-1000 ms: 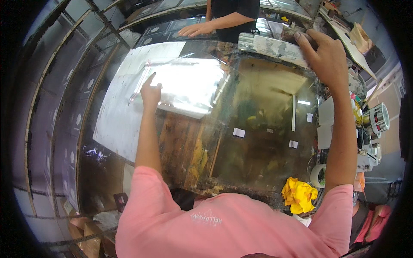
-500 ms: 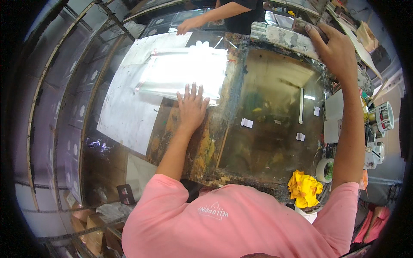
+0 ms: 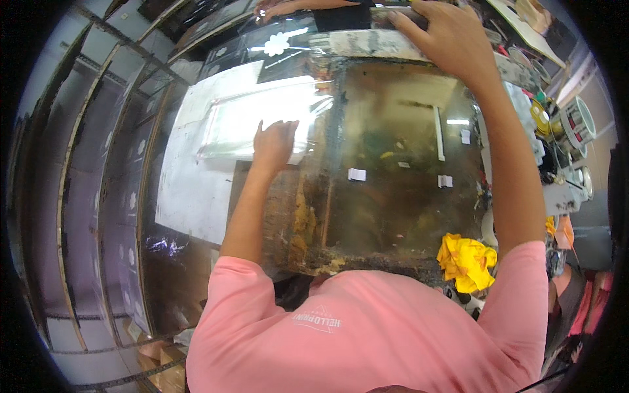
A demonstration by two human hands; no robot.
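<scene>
Film (image 3: 229, 128) under half-curled left hand (image 3: 272, 145); right hand (image 3: 449, 39) grips bar (image 3: 367, 45).

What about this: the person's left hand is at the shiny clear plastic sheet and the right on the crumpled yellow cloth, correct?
No: the head view shows the right hand at the paint-smeared whitish bar, not on the crumpled yellow cloth. The left hand is at the shiny clear plastic sheet.

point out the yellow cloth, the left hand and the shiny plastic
Yellow cloth (image 3: 466, 263), head view: crumpled middle.
Left hand (image 3: 273, 145), head view: back of hand.
Shiny plastic (image 3: 246, 114), head view: bright upper surface.
</scene>
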